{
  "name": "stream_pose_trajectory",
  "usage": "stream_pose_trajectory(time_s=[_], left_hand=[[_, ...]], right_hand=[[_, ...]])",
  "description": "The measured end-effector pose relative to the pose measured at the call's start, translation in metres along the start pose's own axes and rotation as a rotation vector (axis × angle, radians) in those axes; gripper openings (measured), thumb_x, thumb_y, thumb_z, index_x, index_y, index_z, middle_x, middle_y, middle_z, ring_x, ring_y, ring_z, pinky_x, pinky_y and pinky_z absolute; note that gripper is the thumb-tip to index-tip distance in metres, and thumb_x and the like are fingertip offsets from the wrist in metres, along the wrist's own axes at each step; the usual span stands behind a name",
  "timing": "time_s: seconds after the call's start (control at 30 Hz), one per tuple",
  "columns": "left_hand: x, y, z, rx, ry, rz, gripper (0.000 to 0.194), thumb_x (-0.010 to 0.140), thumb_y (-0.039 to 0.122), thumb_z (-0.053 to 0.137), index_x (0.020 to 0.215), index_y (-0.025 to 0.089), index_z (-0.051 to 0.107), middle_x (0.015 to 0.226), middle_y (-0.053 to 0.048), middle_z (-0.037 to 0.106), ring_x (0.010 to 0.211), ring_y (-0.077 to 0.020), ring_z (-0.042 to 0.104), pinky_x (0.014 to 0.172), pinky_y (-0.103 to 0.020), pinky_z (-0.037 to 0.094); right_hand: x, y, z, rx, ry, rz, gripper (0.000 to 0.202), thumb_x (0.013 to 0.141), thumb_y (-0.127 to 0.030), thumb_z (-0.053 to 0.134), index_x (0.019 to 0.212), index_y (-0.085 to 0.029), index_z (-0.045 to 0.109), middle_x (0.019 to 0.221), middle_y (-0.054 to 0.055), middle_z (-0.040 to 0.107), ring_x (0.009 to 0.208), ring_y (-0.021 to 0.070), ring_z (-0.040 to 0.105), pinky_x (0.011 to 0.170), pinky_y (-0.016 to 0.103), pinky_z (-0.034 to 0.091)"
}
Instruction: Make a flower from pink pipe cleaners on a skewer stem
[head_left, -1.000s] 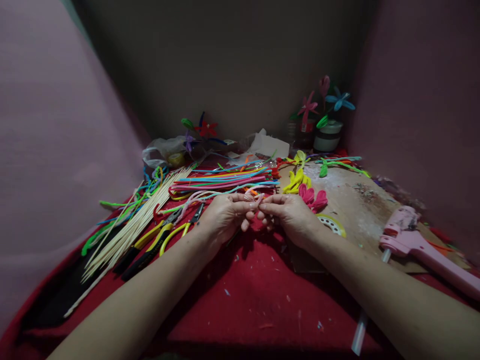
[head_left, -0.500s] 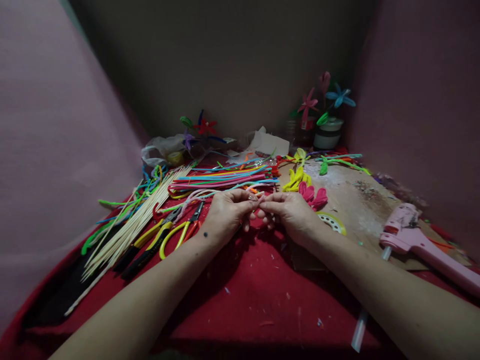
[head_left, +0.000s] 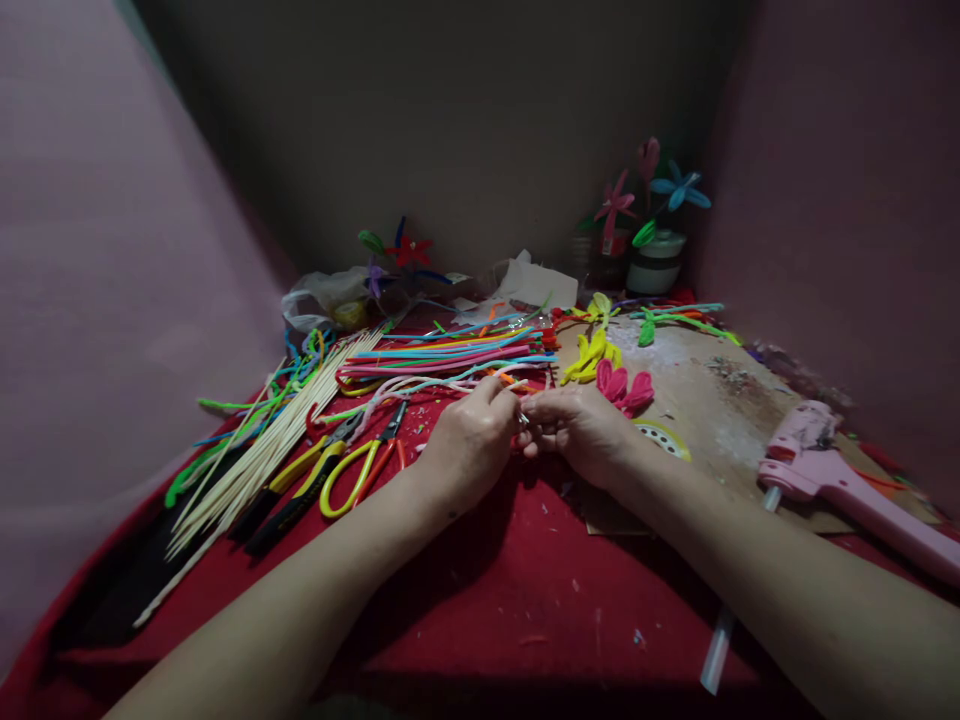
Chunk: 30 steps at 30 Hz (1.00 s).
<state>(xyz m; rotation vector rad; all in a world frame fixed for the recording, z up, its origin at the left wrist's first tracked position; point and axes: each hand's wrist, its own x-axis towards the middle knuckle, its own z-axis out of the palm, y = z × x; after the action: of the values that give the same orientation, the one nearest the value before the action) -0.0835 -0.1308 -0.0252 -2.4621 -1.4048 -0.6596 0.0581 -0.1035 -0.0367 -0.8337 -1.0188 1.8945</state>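
Note:
My left hand (head_left: 474, 432) and my right hand (head_left: 576, 425) meet over the red cloth, fingertips touching. Both are closed around a small, light pink piece that looks like pipe cleaner (head_left: 519, 386); the fingers cover most of it. My left hand is turned with its back upward, and its fingertips are hidden. Just beyond the hands lies a bundle of coloured pipe cleaners (head_left: 450, 353). Pink looped petals (head_left: 625, 388) and yellow looped petals (head_left: 594, 358) rest beside my right hand.
Scissors (head_left: 361, 470), pliers (head_left: 300, 490) and wooden sticks (head_left: 247, 455) lie at left. On the right, a pink glue gun (head_left: 832, 465) rests on cardboard (head_left: 720, 400), with a tape roll (head_left: 664, 440) near my right wrist. Pipe-cleaner flowers (head_left: 679, 187) stand in a pot (head_left: 656, 262) behind.
My left hand has rolled over, back upward, and its fingers have curled in closer to my right hand. My right hand stays nearly in place. The things on the table have not moved.

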Motion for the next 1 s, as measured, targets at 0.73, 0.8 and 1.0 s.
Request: stream_pose_trajectory(time_s=[0.73, 0.8, 1.0], left_hand=[[0.003, -0.002, -0.012, -0.179, 0.004, -0.070, 0.017, 0.081, 0.017, 0.045, 0.070, 0.015, 0.058, 0.070, -0.004, 0.056, 0.061, -0.0107, 0.049, 0.058, -0.021, 0.037], [0.002, -0.001, -0.012, -0.169, 0.008, -0.063, 0.018, 0.081, 0.015, 0.045, 0.067, 0.015, 0.057, 0.067, -0.003, 0.053, 0.058, -0.0099, 0.046, 0.055, -0.021, 0.035], [0.002, 0.001, -0.011, -0.163, 0.015, -0.062, 0.018, 0.078, 0.013, 0.046, 0.062, 0.015, 0.054, 0.062, 0.000, 0.049, 0.054, -0.0086, 0.041, 0.051, -0.019, 0.031]], right_hand=[[-0.001, -0.001, -0.001, 0.018, -0.026, 0.039, 0.004, 0.063, -0.011, 0.062, 0.060, -0.010, 0.059, 0.055, 0.005, 0.060, 0.047, 0.0122, 0.056, 0.046, 0.024, 0.046], [-0.002, -0.002, 0.001, 0.015, -0.023, 0.039, 0.004, 0.062, -0.010, 0.062, 0.059, -0.010, 0.058, 0.053, 0.005, 0.059, 0.046, 0.0121, 0.056, 0.045, 0.023, 0.046], [-0.003, -0.001, 0.002, -0.017, 0.003, 0.052, 0.005, 0.059, -0.008, 0.061, 0.059, -0.010, 0.057, 0.055, 0.005, 0.060, 0.045, 0.0116, 0.057, 0.045, 0.023, 0.047]])
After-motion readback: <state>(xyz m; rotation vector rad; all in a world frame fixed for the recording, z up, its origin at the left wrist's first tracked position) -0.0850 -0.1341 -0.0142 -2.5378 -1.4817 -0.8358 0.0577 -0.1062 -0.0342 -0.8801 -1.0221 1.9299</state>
